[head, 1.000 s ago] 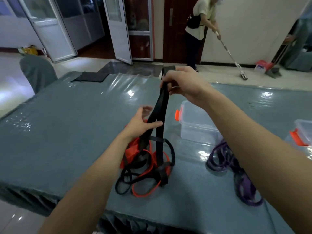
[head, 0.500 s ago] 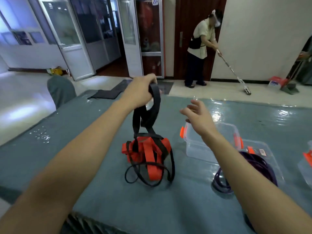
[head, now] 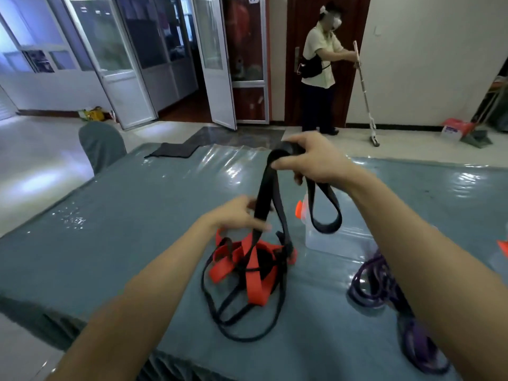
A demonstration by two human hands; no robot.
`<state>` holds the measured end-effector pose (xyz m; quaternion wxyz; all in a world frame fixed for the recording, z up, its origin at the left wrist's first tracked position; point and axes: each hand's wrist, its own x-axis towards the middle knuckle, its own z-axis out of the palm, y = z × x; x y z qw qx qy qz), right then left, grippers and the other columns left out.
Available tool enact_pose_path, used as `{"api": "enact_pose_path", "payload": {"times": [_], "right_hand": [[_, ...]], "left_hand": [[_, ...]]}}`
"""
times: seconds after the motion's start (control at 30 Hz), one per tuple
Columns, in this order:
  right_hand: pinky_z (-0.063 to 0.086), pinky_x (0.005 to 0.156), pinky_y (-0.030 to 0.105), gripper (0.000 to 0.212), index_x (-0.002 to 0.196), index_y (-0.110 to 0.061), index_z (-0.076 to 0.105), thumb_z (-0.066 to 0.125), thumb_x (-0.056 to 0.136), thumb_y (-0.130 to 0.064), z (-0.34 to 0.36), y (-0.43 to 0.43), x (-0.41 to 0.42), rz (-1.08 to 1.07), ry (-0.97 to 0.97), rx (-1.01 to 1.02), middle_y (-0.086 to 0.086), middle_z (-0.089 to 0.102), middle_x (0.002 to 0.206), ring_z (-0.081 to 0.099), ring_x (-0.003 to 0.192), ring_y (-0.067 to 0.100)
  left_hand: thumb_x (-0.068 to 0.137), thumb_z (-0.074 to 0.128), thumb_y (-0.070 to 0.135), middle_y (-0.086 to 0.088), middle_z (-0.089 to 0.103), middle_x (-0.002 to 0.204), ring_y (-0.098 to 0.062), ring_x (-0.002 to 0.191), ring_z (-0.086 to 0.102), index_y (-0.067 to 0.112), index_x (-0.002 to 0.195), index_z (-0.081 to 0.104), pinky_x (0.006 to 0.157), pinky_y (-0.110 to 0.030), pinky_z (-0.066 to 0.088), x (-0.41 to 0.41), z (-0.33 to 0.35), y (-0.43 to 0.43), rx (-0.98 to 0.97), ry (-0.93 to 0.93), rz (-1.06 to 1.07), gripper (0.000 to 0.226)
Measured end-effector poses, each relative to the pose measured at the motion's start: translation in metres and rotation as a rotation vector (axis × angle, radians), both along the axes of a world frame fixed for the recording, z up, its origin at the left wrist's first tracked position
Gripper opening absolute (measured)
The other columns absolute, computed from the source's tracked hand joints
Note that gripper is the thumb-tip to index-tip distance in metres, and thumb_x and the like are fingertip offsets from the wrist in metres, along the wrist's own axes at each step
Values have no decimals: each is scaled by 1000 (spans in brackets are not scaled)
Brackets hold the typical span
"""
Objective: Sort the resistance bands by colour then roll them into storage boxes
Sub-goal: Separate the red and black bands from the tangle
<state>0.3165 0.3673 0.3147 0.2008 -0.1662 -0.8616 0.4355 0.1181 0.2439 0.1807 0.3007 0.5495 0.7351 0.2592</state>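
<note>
My right hand [head: 313,160] grips the top of a wide black band [head: 265,199] and holds it up over the table. One loop of it hangs below that hand in front of a clear storage box [head: 338,243]. Lower down, my left hand [head: 239,215] pinches the same black band. Its lower end runs into a tangled pile of red bands [head: 254,281] and thin black bands [head: 220,314] on the table. Purple bands [head: 384,284] lie in a heap to the right, partly hidden by my right forearm.
The table [head: 123,243] is covered in grey cloth under shiny plastic. A second box's orange latch [head: 503,250] shows at the right edge. A covered chair [head: 100,144] stands at the far left corner. A person [head: 320,67] mops the floor beyond the table.
Half a second ago my left hand held the black band up while my right hand was open. Now my right hand grips the top and my left hand has dropped lower on the band.
</note>
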Motion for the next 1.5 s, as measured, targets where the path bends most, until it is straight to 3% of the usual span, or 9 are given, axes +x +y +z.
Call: {"api": "enact_pose_path", "payload": {"times": [0.13, 0.3, 0.5, 0.6, 0.7, 0.9, 1.03, 1.27, 1.5], "right_hand": [[53, 61, 34, 41, 102, -7, 77, 92, 82, -39, 25, -10, 18, 88, 71, -41, 5, 65, 80, 58, 70, 22], [46, 56, 38, 43, 83, -14, 66, 72, 98, -53, 6, 13, 35, -218, 240, -39, -8, 47, 61, 51, 53, 18], [54, 71, 39, 32, 92, -18, 74, 71, 98, -49, -45, 46, 51, -444, -155, 33, 7, 76, 76, 69, 70, 22], [57, 98, 44, 49, 118, -20, 73, 74, 92, -61, -56, 45, 41, -278, -458, 52, -5, 81, 102, 75, 100, 21], [48, 109, 36, 76, 142, -26, 57, 80, 83, -68, -68, 28, 8, -142, -371, 19, -14, 66, 132, 63, 122, 11], [62, 91, 45, 25, 118, -9, 66, 71, 101, -27, -150, 13, -35, -198, -195, -219, -1, 78, 79, 78, 80, 18], [65, 63, 38, 28, 119, -20, 67, 67, 93, -10, -200, 17, -6, -497, -157, -350, 5, 71, 65, 71, 55, 24], [51, 98, 38, 60, 133, -11, 62, 68, 95, -57, -277, 10, 36, -178, -1172, 155, 15, 63, 138, 62, 124, 34], [50, 112, 48, 134, 155, -15, 41, 62, 56, -103, -301, -51, -60, -155, -635, 78, 11, 57, 149, 57, 135, 32]], "left_hand": [[94, 83, 45, 11, 76, 129, -6, 118, 71, 30, 132, 74, 114, -39, 52, 12, -65, 20, -28, -37, -16, 42], [104, 66, 2, -16, 76, 109, -16, 77, 80, 1, 120, 63, 92, -43, 65, -46, 25, 42, 490, -287, 458, 17], [91, 75, 21, -5, 69, 84, -30, 83, 70, 17, 96, 56, 70, -41, 50, -73, 84, 29, 418, 438, 272, 21], [90, 77, 21, -1, 65, 85, -18, 79, 62, 16, 99, 54, 69, -38, 47, -72, 112, 28, 607, 396, 341, 26], [82, 91, 25, 0, 65, 100, -20, 90, 64, 22, 110, 48, 71, -37, 50, -45, 97, 31, 297, 464, 75, 51], [92, 78, 9, 10, 58, 101, -11, 87, 59, 25, 128, 41, 69, -24, 44, -37, 10, 10, 168, 289, 23, 54], [72, 87, 44, 1, 61, 137, -19, 124, 59, 28, 157, 40, 107, -36, 48, -55, -68, -28, 104, 276, 170, 99], [53, 77, 73, -7, 19, 175, -25, 151, 41, 19, 170, 16, 122, -46, 42, -61, -238, -107, -246, 159, 377, 143], [81, 94, 18, 2, 79, 106, -21, 108, 73, 9, 147, 43, 99, -33, 52, -40, -240, -101, -21, -143, 794, 84]]}}
